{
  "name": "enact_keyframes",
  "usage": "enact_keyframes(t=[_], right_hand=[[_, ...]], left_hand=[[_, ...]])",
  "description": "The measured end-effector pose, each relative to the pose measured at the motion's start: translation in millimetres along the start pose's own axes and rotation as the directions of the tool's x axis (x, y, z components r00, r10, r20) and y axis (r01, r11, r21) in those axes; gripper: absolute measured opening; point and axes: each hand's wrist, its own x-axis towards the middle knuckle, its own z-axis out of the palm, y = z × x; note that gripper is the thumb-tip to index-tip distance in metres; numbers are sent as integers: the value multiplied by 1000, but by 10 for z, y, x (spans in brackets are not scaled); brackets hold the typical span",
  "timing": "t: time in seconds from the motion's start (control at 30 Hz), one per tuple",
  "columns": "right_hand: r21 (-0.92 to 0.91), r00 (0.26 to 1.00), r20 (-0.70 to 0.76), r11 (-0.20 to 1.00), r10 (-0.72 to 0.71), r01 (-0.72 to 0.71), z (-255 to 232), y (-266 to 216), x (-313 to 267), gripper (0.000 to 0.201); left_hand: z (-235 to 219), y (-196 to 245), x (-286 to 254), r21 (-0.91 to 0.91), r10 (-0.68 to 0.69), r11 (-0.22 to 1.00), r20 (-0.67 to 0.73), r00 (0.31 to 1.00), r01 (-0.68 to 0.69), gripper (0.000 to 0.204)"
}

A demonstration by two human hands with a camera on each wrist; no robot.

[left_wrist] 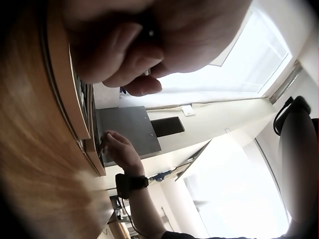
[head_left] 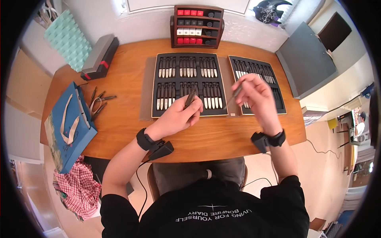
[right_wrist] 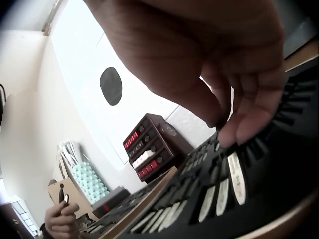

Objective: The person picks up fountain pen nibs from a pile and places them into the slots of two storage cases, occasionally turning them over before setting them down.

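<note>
My left hand (head_left: pixel 178 115) grips a dark, slim tool (head_left: pixel 191 97), its upper end standing above the fist over the front of the left case (head_left: pixel 188 79). Most of that tool is hidden by the fingers. With thumb and fingertips, my right hand (head_left: pixel 256 95) pinches a small blade-like tool (right_wrist: pixel 237 179), over the inner edge of the right case (head_left: pixel 281 104). Its pale, round-ended blade carries small lettering and points down. Rows of similar tools (head_left: pixel 212 101), dark at one end and pale at the other, lie in both cases' black slotted trays.
A dark wooden rack (head_left: pixel 197 45) of red, black and white blocks stands at the back. Left on the table (head_left: pixel 131 139) are a blue paper bag (head_left: pixel 69 123), scissors and tools (head_left: pixel 96 104), and a long grey-black box (head_left: pixel 100 59). A grey panel (head_left: pixel 305 63) stands right.
</note>
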Motion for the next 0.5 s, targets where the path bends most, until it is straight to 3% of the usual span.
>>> enact_keyframes(t=[0.03, 0.17, 0.33, 0.5], right_hand=[[-126, 998, -36, 991, -55, 50, -199, -45, 13, 12], [-451, 983, -164, 879, 87, -153, -950, -259, 57, 11], [-577, 927, -288, 730, 240, -368, -1407, -68, 79, 15], [-654, 948, -260, 689, 184, -313, -1345, 186, 64, 16]], left_hand=[[-6, 0, 7, 5, -2, 1000, -6, 1000, 2, 28], [-3, -5, 11, 14, 1, 1000, -7, 1000, -1, 26], [5, -16, 18, 34, 3, 999, 3, 1000, -3, 25], [4, 5, 16, 24, -29, 999, -30, 999, 30, 25]])
